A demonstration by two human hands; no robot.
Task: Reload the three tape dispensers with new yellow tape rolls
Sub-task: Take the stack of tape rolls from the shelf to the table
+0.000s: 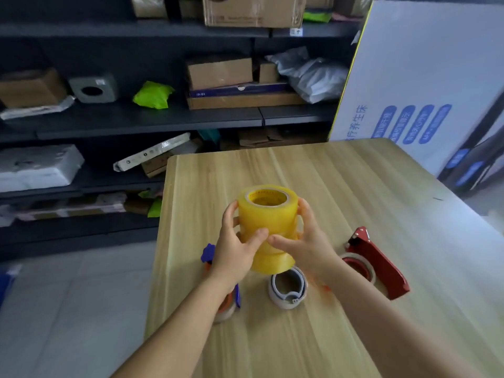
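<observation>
A: What's sitting nearest on the table (341, 336)?

B: Three dispensers are lying in a row at the near end: a blue-and-orange dispenser (229, 301) partly hidden under the left wrist, a white dispenser (287, 291) in the middle, and a red dispenser (373, 266) on the right, pointing away at a slant.

A: And the hands?

B: Both are holding a stack of yellow tape rolls (266, 227) between them, just above the white dispenser. The left hand (236, 249) is curling round the stack's left side, thumb across the front; the right hand (305, 241) is wrapping the right side, its thumb meeting the other. Neither is slack.

A: Which way is the stack running?

B: Its long axis is standing roughly upright, leaning slightly, hollow core facing up. Whether it's resting on anything, I can't tell.

A: So the next move?

B: I'd judge one roll has to be separated off. All three dispensers are lying directly beneath and toward the body, the white one nearest.

A: Anything obstructing?

B: The forearms themselves are covering the left dispenser. Beyond, dark shelves (150, 121) are holding cardboard boxes (219, 70), and a large white carton (425, 77) is leaning at the far right.
</observation>
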